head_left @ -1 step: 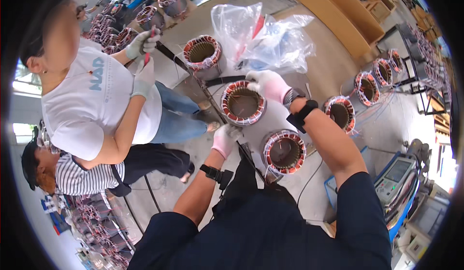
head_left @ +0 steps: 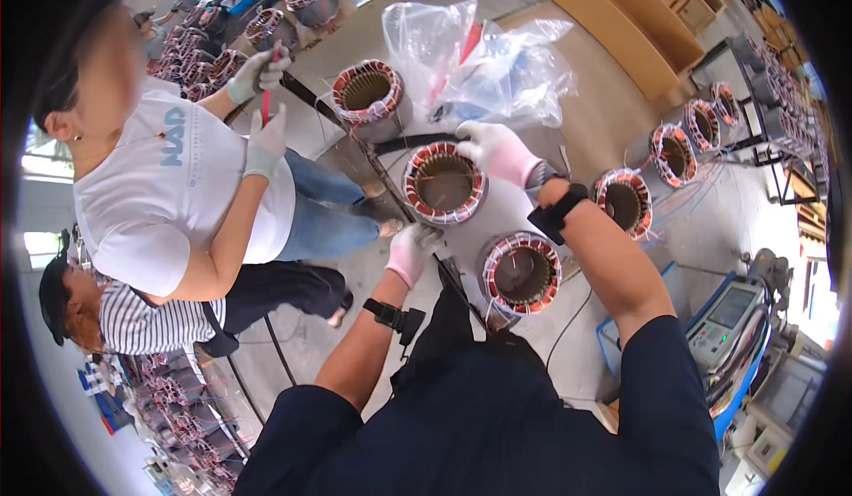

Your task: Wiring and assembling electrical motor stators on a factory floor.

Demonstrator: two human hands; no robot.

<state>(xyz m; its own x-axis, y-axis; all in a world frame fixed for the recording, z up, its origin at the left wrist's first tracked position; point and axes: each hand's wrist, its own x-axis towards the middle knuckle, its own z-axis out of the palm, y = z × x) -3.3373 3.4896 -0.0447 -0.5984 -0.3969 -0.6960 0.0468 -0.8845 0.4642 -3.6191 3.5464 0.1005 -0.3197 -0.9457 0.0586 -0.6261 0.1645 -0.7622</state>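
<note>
Both of my hands wear white gloves with pink cuffs and are at a grey motor stator (head_left: pixel 479 196) with red and copper windings laced in white. My right hand (head_left: pixel 500 152) grips its far right rim with curled fingers. Low on its near left side, my left hand (head_left: pixel 414 252) has its fingers against the casing; the fingertips are partly hidden. A second stator (head_left: pixel 491 294) stands nearer me on the same grey table (head_left: pixel 461 252). A third stator (head_left: pixel 383 129) is beyond, at the far left, beside a dark strip (head_left: pixel 415 142).
Clear plastic bags (head_left: pixel 510 74) lie at the table's far side. At left, a co-worker (head_left: pixel 213 185) holds a red tool (head_left: pixel 266 106); another person (head_left: pixel 160 327) stands nearer. More stators (head_left: pixel 674 154) line the right, above a test instrument (head_left: pixel 729 318). A cardboard box (head_left: pixel 621 26) stands far right.
The view has shifted slightly. My hands stay at the same stator. The co-worker's hands have moved a little around the red tool.
</note>
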